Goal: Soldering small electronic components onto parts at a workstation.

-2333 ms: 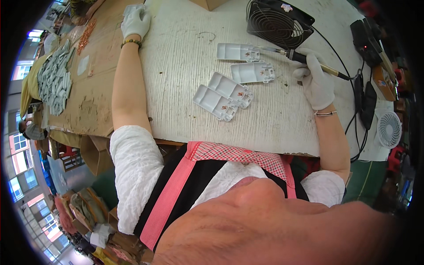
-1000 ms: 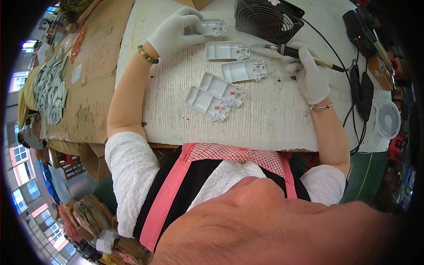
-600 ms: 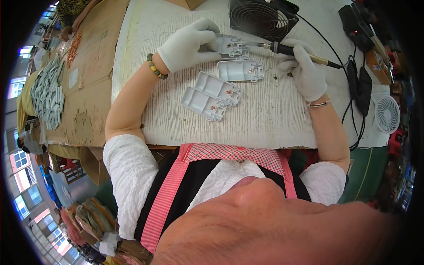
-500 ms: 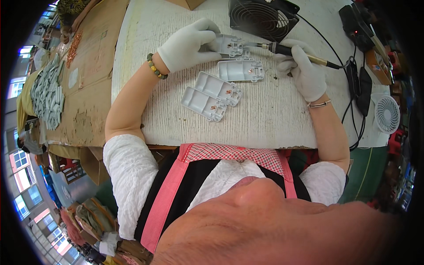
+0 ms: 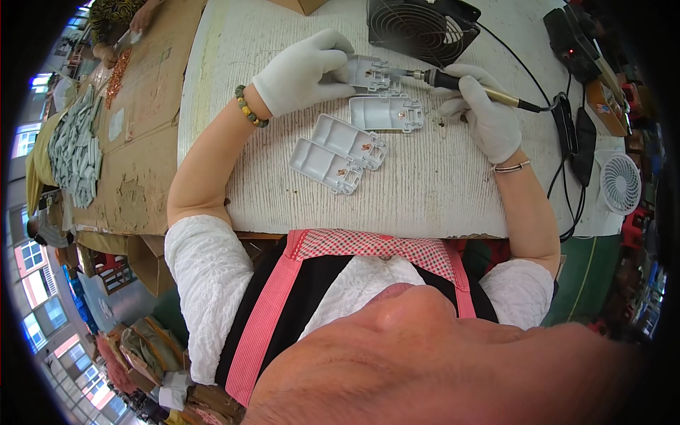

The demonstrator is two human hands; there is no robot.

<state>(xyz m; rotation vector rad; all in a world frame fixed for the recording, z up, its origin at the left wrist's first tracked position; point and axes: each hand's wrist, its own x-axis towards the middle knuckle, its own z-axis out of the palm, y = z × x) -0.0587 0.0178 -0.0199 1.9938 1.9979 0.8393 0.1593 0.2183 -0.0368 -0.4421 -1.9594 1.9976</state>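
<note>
Left grip pinched; right grip curled; forearms stretched forward, slanting inward

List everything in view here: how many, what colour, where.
Trays: five, pale grey, centre, one mostly covered
Soldering iron: one, black and gold, centre right
Box fan: one, black, top centre
Small fan: one, white, right
Boxy device: one, black, upper right
Cords: several, black, right
Table: one, whitish, centre
Boxes: several, brown, top, right and lower left
Cardboard sheet: one, brown, left
Strips: a pile, pale grey-green, left
Small bits: many, copper-coloured, upper left
Someone else's hands: two, bare, upper left
Left hand: one, white-gloved, holding a tray
Right hand: one, white-gloved, holding the soldering iron
</note>
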